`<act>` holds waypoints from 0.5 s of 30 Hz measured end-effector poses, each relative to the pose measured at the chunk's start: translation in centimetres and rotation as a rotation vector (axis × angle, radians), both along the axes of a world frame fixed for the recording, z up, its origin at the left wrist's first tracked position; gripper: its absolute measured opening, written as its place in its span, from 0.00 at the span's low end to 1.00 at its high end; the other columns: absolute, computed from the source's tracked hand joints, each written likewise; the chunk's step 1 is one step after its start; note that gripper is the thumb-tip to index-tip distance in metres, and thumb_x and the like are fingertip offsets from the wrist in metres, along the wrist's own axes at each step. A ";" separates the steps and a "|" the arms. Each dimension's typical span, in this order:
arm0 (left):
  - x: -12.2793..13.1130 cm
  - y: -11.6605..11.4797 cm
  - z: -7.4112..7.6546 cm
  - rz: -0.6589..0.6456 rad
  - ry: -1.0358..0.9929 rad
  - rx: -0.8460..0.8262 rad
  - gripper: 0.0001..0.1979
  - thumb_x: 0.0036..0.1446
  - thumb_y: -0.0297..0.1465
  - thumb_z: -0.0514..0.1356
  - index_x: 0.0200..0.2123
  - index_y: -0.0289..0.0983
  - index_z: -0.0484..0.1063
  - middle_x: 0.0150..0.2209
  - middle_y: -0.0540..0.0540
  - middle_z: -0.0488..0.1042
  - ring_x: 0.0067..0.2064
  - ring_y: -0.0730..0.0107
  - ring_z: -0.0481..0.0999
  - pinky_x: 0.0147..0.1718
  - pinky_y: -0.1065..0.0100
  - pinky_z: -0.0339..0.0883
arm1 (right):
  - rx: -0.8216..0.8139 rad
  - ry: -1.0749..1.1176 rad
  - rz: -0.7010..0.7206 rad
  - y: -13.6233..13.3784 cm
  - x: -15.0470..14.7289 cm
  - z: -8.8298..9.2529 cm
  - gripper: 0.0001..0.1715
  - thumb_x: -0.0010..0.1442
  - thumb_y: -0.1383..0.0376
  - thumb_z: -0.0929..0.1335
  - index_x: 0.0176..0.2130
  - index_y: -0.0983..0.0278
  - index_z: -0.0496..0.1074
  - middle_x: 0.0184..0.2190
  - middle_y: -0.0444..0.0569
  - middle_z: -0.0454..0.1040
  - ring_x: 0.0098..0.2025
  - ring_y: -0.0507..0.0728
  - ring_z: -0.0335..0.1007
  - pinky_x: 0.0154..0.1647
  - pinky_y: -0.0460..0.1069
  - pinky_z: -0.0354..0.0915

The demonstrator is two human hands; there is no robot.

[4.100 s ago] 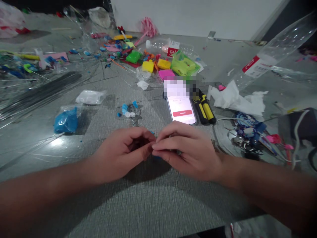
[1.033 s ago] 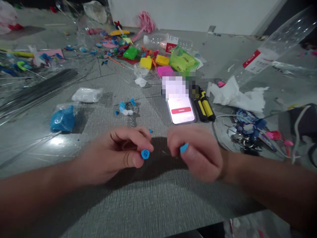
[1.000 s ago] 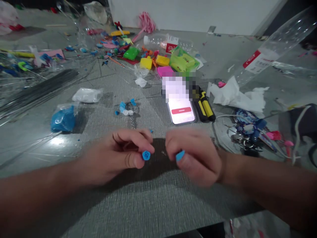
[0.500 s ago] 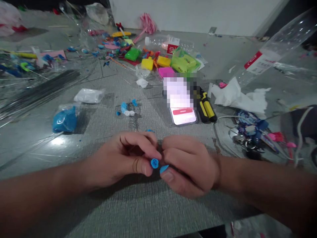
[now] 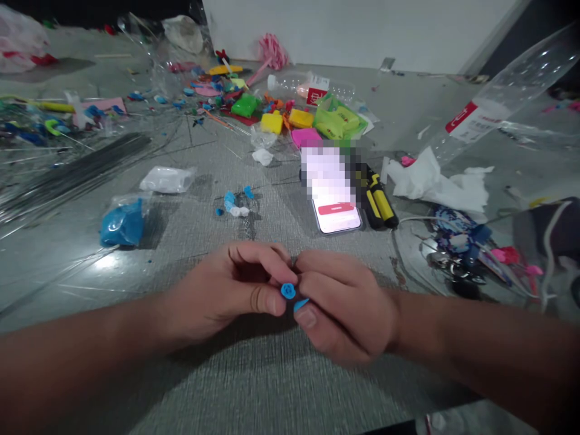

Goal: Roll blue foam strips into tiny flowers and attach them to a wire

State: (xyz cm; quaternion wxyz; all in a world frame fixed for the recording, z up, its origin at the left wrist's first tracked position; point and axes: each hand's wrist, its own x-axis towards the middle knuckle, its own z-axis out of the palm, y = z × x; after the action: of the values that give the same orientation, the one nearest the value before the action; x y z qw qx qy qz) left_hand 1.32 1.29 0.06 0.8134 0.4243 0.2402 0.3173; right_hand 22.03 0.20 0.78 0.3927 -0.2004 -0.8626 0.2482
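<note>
Both hands meet knuckle to knuckle, the left hand (image 5: 226,296) pinching a blue clay rosette (image 5: 287,290) and the right hand (image 5: 344,308) a blue clay petal (image 5: 301,304) beside it

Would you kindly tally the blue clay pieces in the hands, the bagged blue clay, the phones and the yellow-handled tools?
Blue clay pieces held: 2 (rolled bud in left hand, petal in right hand)
Bagged blue clay: 1
Phone: 1
Yellow-handled tools: 2
Total: 6
</note>
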 end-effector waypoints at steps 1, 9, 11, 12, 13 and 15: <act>0.0 0.0 -0.1 0.001 0.004 -0.004 0.08 0.50 0.32 0.75 0.35 0.45 0.84 0.36 0.51 0.73 0.39 0.74 0.76 0.39 0.71 0.74 | -0.009 0.005 -0.001 0.0 0.0 0.0 0.10 0.66 0.66 0.62 0.31 0.62 0.63 0.27 0.45 0.62 0.29 0.53 0.58 0.28 0.49 0.59; 0.0 0.1 0.0 0.009 0.019 0.012 0.07 0.50 0.29 0.76 0.33 0.44 0.84 0.35 0.50 0.76 0.38 0.73 0.77 0.39 0.71 0.75 | -0.036 -0.004 0.032 0.1 0.1 0.1 0.08 0.66 0.68 0.63 0.32 0.63 0.64 0.27 0.45 0.63 0.30 0.53 0.59 0.30 0.49 0.61; 0.1 0.2 0.0 0.013 0.017 0.002 0.07 0.49 0.29 0.76 0.32 0.44 0.84 0.35 0.50 0.76 0.38 0.73 0.77 0.38 0.71 0.75 | -0.031 -0.002 0.023 0.1 0.1 0.1 0.08 0.66 0.68 0.63 0.33 0.63 0.64 0.27 0.45 0.63 0.30 0.53 0.58 0.30 0.48 0.61; 0.1 0.2 0.0 0.016 0.014 -0.005 0.07 0.49 0.29 0.76 0.32 0.43 0.84 0.35 0.50 0.76 0.37 0.73 0.77 0.38 0.71 0.75 | -0.029 -0.003 0.016 0.0 0.1 0.1 0.08 0.66 0.68 0.63 0.33 0.63 0.64 0.27 0.45 0.63 0.30 0.53 0.59 0.30 0.48 0.61; 0.2 0.2 -0.1 0.018 0.005 -0.011 0.07 0.49 0.29 0.76 0.32 0.43 0.84 0.35 0.50 0.76 0.37 0.73 0.76 0.38 0.72 0.74 | -0.026 -0.007 0.008 0.0 0.1 0.0 0.08 0.66 0.68 0.62 0.33 0.63 0.64 0.28 0.45 0.63 0.30 0.53 0.59 0.30 0.48 0.62; 0.2 0.2 -0.1 0.016 -0.023 -0.020 0.08 0.48 0.28 0.77 0.32 0.42 0.84 0.34 0.50 0.75 0.37 0.74 0.76 0.37 0.74 0.73 | -0.012 -0.019 -0.006 0.0 0.1 0.0 0.09 0.67 0.67 0.61 0.33 0.63 0.65 0.28 0.46 0.64 0.30 0.53 0.60 0.31 0.48 0.63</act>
State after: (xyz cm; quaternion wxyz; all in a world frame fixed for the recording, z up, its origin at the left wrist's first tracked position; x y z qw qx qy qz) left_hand 1.55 1.52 -0.08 0.8177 0.4105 0.2374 0.3263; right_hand 22.10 0.18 0.73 0.3840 -0.2077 -0.8642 0.2502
